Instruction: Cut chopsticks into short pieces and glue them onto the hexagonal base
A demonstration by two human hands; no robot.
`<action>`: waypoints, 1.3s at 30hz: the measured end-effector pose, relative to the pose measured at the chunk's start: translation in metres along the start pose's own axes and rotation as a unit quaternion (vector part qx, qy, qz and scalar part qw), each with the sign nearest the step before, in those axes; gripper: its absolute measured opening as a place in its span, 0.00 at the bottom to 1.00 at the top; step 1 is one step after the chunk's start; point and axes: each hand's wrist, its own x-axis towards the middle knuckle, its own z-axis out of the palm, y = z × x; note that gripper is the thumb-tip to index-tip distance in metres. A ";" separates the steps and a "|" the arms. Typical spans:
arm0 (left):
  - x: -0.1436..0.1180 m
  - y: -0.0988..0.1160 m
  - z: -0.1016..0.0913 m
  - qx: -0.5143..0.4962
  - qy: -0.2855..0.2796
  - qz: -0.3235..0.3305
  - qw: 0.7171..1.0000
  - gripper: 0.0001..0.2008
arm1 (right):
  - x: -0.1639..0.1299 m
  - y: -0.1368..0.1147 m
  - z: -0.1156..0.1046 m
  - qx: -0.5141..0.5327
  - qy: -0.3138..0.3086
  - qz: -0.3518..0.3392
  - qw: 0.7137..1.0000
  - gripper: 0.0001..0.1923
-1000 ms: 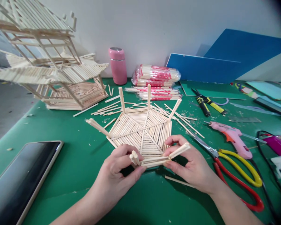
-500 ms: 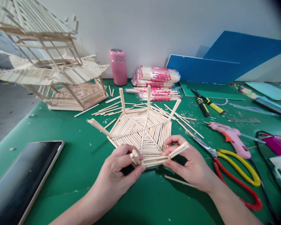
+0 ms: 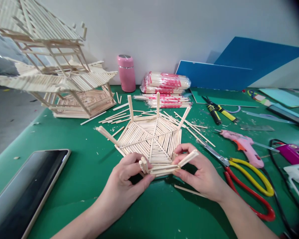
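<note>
In front of me on the green table lies a hexagonal base of wooden sticks (image 3: 144, 139), with upright stick posts at its corners. My left hand (image 3: 129, 176) pinches the near edge around the left front post (image 3: 143, 165). My right hand (image 3: 196, 171) grips the same edge at the right front post (image 3: 188, 158), which leans outward. Between both hands a stick (image 3: 164, 168) runs along the near edge from post to post. The fingertips partly hide its ends. A loose stick (image 3: 189, 191) rests on the table below my right hand.
A stick pagoda model (image 3: 74, 79) stands at left, a phone (image 3: 27, 189) in front of it. Behind are a pink flask (image 3: 126, 73) and wrapped chopsticks (image 3: 165, 81). Scissors (image 3: 249, 186), a pink glue gun (image 3: 241, 146) and pliers (image 3: 219, 109) lie at right.
The view has shifted slightly. Both hands keep their hold on the near edge of the stick base, and nothing else has visibly moved.
</note>
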 end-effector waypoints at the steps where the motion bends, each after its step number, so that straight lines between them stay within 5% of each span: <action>1: 0.000 0.000 0.000 0.001 0.000 0.001 1.000 0.04 | 0.000 0.000 0.000 0.000 0.000 0.000 1.000 0.05; 15: 0.000 0.000 -0.002 -0.006 -0.001 -0.009 1.000 0.03 | -0.002 0.004 0.000 0.000 0.020 -0.008 1.000 0.06; 21: 0.001 0.004 -0.007 0.036 -0.022 0.006 0.999 0.16 | -0.003 0.004 -0.002 0.009 0.023 -0.043 0.999 0.21; 25: -0.006 0.019 -0.026 0.080 -0.006 -0.010 0.997 0.24 | -0.006 0.006 -0.007 0.011 0.097 -0.030 0.995 0.19; 31: -0.039 0.033 -0.061 0.159 0.091 -0.070 0.981 0.06 | -0.026 -0.009 -0.026 -0.029 0.220 0.043 0.974 0.07; 35: -0.071 0.028 -0.061 0.185 0.070 -0.086 0.977 0.09 | -0.058 -0.017 -0.026 -0.139 0.157 0.103 0.972 0.08; 39: -0.091 0.023 -0.049 0.206 0.047 -0.084 0.974 0.10 | -0.083 -0.007 -0.008 -0.239 0.085 0.058 0.966 0.08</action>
